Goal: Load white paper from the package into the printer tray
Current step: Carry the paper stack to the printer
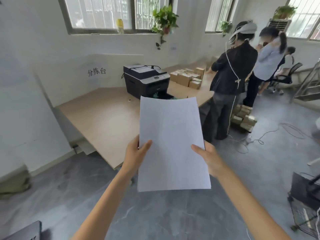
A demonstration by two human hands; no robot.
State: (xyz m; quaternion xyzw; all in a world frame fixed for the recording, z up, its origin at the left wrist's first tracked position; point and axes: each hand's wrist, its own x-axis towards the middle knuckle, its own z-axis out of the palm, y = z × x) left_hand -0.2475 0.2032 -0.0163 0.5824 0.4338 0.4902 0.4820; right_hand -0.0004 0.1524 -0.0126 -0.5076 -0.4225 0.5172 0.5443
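Note:
A thin stack of white paper [171, 141] is held flat in front of me over the grey floor. My left hand [136, 154] grips its left edge with the thumb on top. My right hand [208, 157] grips the right edge the same way. The black and grey printer [146, 80] stands on the wooden table [103, 118] ahead, beyond the far end of the sheets. Its pulled-out tray [162, 96] shows just above the paper's top edge, mostly hidden by the sheets. No paper package is in view.
Several small cardboard boxes [187, 77] lie on the table right of the printer, and more are stacked on the floor [244, 116]. Three people [232, 73] stand at the table's right end. Cables [270, 134] trail across the floor. A black wire rack [304, 205] is at the right.

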